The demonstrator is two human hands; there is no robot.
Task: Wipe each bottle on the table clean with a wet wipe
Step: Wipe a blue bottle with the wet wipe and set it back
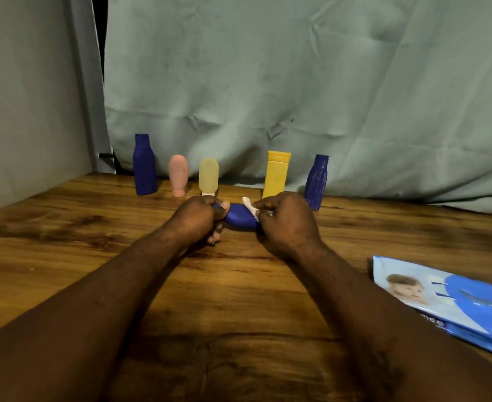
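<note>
While both hands are working at 12 o'clock over the wooden table point(65, 233), a grey-green cloth point(297, 82) is hanging behind it as a backdrop. A wipes pack point(456, 303) is lying flat at about 4 o'clock, well apart from the hands. Five containers are standing along the far edge: a tall blue bottle point(144, 166) at 11 o'clock, a yellow tube point(276, 175) just past 12, a ribbed blue bottle point(316, 184) at 1 o'clock, and a pink bottle point(178, 175) and a pale yellow bottle point(208, 175) between 11 and 12. The left hand point(195, 221) is clenching round one end of a small blue bottle point(239, 217), holding it sideways and low; whether it is touching the wood, cannot tell. The right hand point(285, 224) is pinching a bunched wet wipe point(250, 206) against the bottle's other end. Risks, as I am judging them: the right knuckles are sitting near the tube and the ribbed bottle, so a wide stroke could be toppling either; damp plastic could be slipping from the left grip; a wipe bunched this small could be missing patches.
</note>
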